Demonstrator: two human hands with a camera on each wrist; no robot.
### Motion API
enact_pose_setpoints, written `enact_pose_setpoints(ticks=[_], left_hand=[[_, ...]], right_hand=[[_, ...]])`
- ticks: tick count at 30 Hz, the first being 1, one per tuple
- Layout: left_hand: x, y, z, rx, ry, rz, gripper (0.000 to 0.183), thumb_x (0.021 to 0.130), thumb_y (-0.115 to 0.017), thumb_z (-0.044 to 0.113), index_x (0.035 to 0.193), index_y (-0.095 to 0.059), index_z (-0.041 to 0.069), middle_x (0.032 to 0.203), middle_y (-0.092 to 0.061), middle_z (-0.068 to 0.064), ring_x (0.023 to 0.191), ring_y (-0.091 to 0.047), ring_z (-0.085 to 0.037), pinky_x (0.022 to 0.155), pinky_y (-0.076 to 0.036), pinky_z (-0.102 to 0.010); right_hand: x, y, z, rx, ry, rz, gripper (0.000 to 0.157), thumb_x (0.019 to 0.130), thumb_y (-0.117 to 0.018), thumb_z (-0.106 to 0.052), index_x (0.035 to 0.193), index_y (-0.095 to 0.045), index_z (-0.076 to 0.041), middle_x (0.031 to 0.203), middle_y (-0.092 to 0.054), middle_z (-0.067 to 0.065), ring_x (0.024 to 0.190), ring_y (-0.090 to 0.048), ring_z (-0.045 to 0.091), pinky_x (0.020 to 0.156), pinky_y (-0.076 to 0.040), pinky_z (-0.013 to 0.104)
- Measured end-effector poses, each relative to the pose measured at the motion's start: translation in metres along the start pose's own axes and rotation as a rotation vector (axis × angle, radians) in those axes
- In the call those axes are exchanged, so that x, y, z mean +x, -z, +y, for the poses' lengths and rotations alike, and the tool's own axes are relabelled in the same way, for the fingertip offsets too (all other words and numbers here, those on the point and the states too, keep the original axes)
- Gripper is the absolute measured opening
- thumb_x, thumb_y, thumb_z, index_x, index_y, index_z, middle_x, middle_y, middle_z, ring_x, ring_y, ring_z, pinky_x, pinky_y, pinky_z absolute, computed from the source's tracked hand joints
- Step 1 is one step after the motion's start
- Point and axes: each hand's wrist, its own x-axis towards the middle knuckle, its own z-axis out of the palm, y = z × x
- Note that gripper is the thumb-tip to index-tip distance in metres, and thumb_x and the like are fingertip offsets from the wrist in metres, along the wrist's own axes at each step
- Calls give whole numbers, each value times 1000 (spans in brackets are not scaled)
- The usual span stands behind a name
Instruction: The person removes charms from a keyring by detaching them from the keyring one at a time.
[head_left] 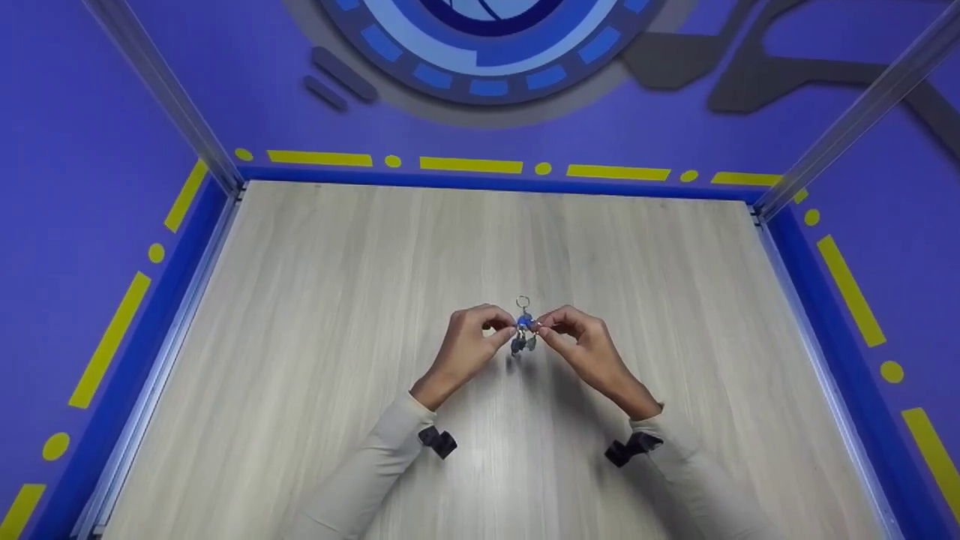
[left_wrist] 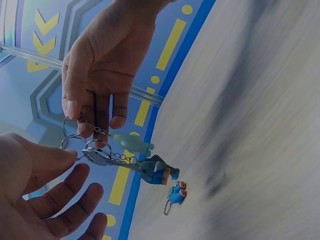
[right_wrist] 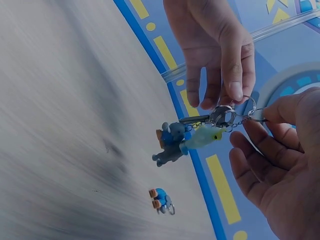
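Left: tabletop [head_left: 300, 337] extends broadly from left rail [head_left: 181, 322] to left hand [head_left: 469, 339], which pinches the key bunch [left_wrist: 98, 157] by a ring. Centre: the bunch hangs above the tabletop, long axis downward; beneath lies a loose charm [head_left: 524, 322], ring end far. Right hand [head_left: 591, 346] pinches a linked ring; similar room reaches right rail [head_left: 827, 375].

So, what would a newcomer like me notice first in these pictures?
Most likely the bunch of key rings and toy figures held between the fingers of the left hand and right hand above the table. Another small blue figure lies on the table itself. Then come the bold blue-purple walls with yellow dashes, along its far edge and both sides.
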Motion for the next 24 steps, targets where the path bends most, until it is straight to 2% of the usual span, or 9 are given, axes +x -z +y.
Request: enact_pose_setpoints(ticks=[5, 9, 18, 24], left_hand=[[2, 0, 1, 29, -13, -28, 6, 97, -82, -1, 98, -82, 5, 94, -78, -3, 87, -71, -13, 88, -61, -44], [2, 0, 2, 42, -40, -40, 6, 97, -82, 0, 98, -82, 6, 95, -78, -1, 88, -71, -13, 86, -58, -35], [2, -2, 1, 51, -107, -33, 5, 95, -84, 0, 96, -83, 5, 94, -79, 0, 88, -72, -13, 83, -59, -33], [2, 1, -2, -33, -67, -9, 6, 96, -84, 1, 96, -84, 7, 94, -81, -2, 89, -74, -12, 88, -60, -35]], right_hand=[[0, 0, -1, -1, -8, 2, 7, 103, -75, 1, 103, -77, -6, 107, -80, 4, 102, -74, 19, 97, -58, 28], [0, -1, 0, -7, -5, 1, 8, 103, -75, 2, 103, -77, -6, 107, -80, 5, 101, -74, 17, 96, -57, 27], [-1, -2, 1, -14, 6, -6, 6, 102, -75, 2, 102, -76, -4, 106, -80, 6, 100, -75, 17, 96, -58, 27], [-2, 0, 2, -7, -2, -1, 8, 102, -74, 4, 102, -77, -3, 107, -80, 6, 100, -75, 16, 94, -59, 30]])
